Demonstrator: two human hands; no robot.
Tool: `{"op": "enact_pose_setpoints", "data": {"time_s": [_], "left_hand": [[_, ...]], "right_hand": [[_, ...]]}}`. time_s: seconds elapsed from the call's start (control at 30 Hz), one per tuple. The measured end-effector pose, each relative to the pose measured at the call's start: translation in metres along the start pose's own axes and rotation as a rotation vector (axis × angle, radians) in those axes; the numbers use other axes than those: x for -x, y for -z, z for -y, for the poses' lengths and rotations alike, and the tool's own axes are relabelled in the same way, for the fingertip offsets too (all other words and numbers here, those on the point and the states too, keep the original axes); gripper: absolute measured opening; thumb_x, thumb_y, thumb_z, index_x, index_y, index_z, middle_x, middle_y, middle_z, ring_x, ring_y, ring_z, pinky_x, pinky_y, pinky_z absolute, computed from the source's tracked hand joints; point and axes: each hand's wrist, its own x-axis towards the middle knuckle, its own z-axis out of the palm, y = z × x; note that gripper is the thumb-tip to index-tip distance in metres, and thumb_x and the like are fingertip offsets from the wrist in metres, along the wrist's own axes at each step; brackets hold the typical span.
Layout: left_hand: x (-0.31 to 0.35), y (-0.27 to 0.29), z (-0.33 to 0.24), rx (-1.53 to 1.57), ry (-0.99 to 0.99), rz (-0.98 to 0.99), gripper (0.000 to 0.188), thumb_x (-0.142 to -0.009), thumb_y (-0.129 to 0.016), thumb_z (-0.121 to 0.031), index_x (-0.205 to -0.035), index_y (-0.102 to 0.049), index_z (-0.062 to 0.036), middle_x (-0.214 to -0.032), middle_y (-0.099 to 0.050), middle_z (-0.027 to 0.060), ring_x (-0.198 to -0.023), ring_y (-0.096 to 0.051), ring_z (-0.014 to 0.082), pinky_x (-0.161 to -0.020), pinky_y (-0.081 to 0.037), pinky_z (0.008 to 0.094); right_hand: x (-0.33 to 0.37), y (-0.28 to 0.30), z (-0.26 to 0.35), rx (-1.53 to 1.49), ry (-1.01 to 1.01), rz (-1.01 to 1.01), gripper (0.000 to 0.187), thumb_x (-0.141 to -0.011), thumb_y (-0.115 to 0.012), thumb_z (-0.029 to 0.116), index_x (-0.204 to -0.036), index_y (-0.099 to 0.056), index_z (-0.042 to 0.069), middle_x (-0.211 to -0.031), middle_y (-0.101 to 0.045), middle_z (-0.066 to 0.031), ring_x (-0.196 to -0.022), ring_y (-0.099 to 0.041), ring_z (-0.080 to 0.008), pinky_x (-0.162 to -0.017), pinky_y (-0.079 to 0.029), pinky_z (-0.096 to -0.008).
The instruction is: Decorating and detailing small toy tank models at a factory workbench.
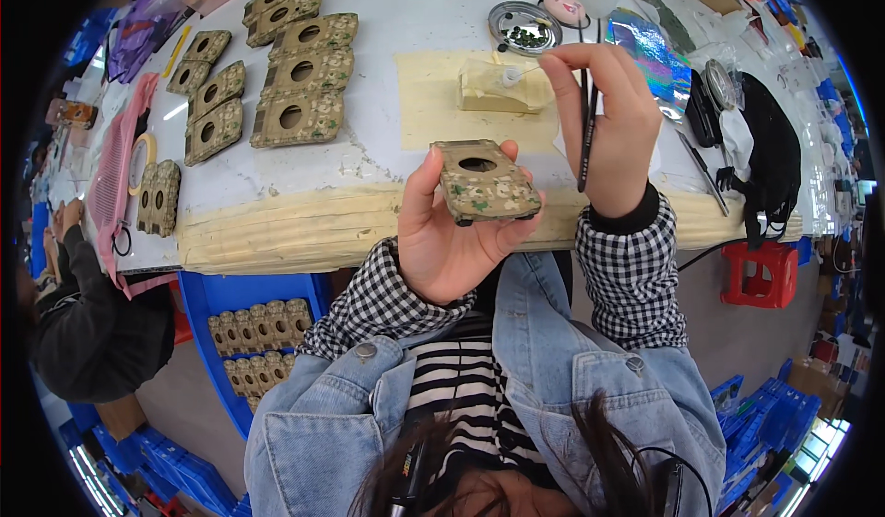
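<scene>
In my left hand [452, 250] is a camouflage toy tank hull [489, 185] with a round hole in its top, gripped by its sides between thumb and fingers. My right hand [613, 116] is raised beyond it to the right. Its thumb and forefinger pinch a thin pale stick [532, 72], which points left to a small white cup [511, 76] on a tape-covered block [498, 99]. Black tweezers [586, 139] also stand upright in this hand. Whether the stick's tip touches the cup's contents is too small to tell.
Several camouflage hulls [300, 116] lie in rows at the left. Behind the block sits a round dish [525, 29] of small dark green parts. A craft knife [702, 174] and black cloth [772, 148] lie right. A blue crate [198, 305] holds more hulls below. Another person's sleeve [101, 323] is at far left.
</scene>
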Motion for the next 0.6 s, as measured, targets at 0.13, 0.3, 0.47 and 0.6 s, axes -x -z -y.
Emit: {"op": "enact_pose_setpoints", "data": {"time_s": [0.13,0.3,0.47,0.6], "left_hand": [[-0.002,-0.002,0.002,0.005,-0.005,0.001,0.066,-0.091,-0.047,-0.046,-0.131,-0.027,0.0029,-0.119,-0.041,0.0162,-0.112,-0.047,0.0291,-0.099,-0.045,0.0366],[0.001,-0.002,0.006,-0.143,0.008,-0.019,0.068,-0.091,-0.045,-0.049,-0.132,-0.027,0.0022,-0.127,-0.037,0.0219,-0.108,-0.050,0.0294,-0.094,-0.049,0.0369],[-0.011,-0.009,0.021,-0.452,0.059,-0.103,0.067,-0.090,-0.044,-0.052,-0.132,-0.037,-0.0005,-0.140,-0.024,0.0318,-0.105,-0.055,0.0306,-0.084,-0.053,0.0369],[-0.019,-0.010,0.033,-0.529,0.067,-0.091,0.061,-0.090,-0.046,-0.048,-0.129,-0.042,0.0002,-0.137,-0.036,0.0230,-0.128,-0.034,0.0366,-0.084,-0.053,0.0399]], "right_hand": [[0.004,0.009,-0.003,-0.016,-0.041,0.099,0.013,-0.080,-0.067,0.011,-0.091,-0.063,0.004,-0.077,-0.061,-0.0089,-0.071,-0.058,-0.0236,-0.063,-0.046,-0.0305],[0.017,0.081,-0.004,-0.186,-0.335,0.172,0.063,-0.098,-0.024,0.048,-0.124,-0.045,-0.005,-0.095,-0.063,-0.0119,-0.092,-0.059,-0.0183,-0.088,-0.043,-0.0315],[0.056,0.121,-0.011,-0.397,-0.683,0.253,0.034,-0.092,-0.055,0.014,-0.122,-0.046,-0.001,-0.095,-0.065,-0.0103,-0.090,-0.060,-0.0135,-0.080,-0.044,-0.0227],[0.077,0.129,-0.028,-0.593,-0.815,0.286,0.022,-0.088,-0.060,0.006,-0.108,-0.059,-0.005,-0.097,-0.065,-0.0118,-0.091,-0.061,-0.0158,-0.082,-0.047,-0.0245]]}}
